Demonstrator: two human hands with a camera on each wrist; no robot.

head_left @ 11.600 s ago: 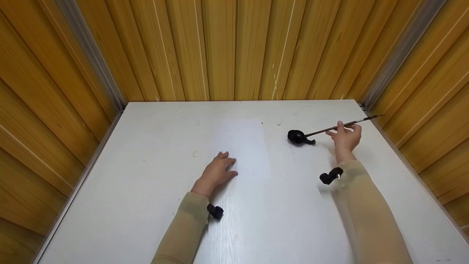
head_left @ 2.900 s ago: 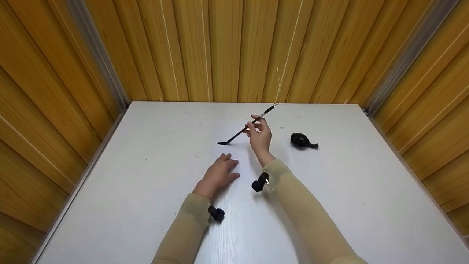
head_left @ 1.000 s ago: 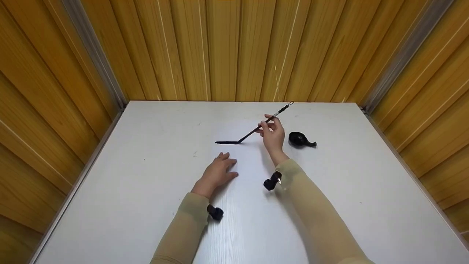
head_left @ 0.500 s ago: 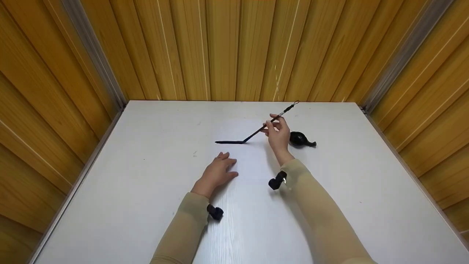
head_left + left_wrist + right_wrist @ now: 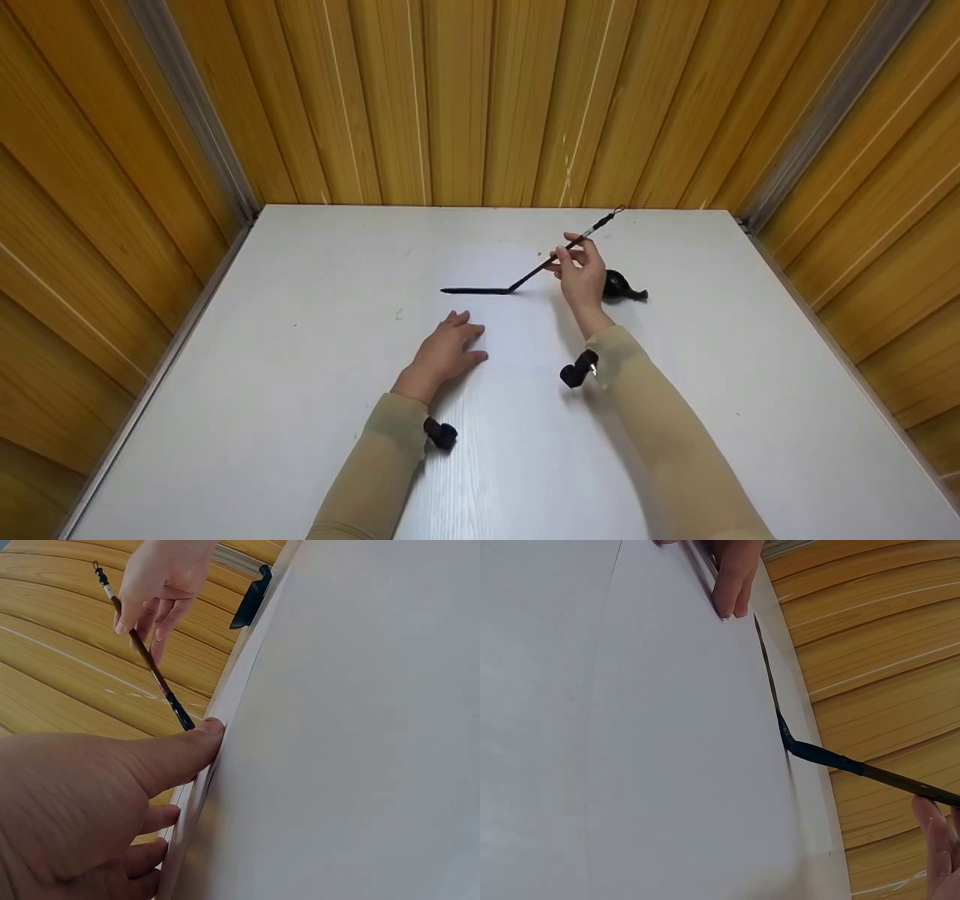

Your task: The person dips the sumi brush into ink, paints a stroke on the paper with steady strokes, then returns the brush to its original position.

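My right hand [image 5: 571, 260] pinches a thin dark brush [image 5: 592, 227] by its shaft, slanted with the loop end up toward the back wall. Its wet tip [image 5: 784, 736] touches a white sheet of paper [image 5: 501, 330] at the right end of a black horizontal stroke [image 5: 472, 290]. The right wrist view shows the stroke [image 5: 765, 667] running from the tip toward my left hand's fingers [image 5: 733, 581]. My left hand [image 5: 454, 341] lies flat on the sheet's near left part, fingers straight. In the left wrist view the brush [image 5: 146, 664] comes down just past my thumb [image 5: 176, 754].
A small black ink dish [image 5: 624, 286] with a spout sits on the white table [image 5: 262, 390] just right of my right hand, partly behind it. Wooden slat walls [image 5: 480, 97] close the table in at the back and on both sides.
My right hand has drawn the brush rightward, toward the ink dish, and the black stroke on the paper has grown longer. My left hand has stayed flat in place.
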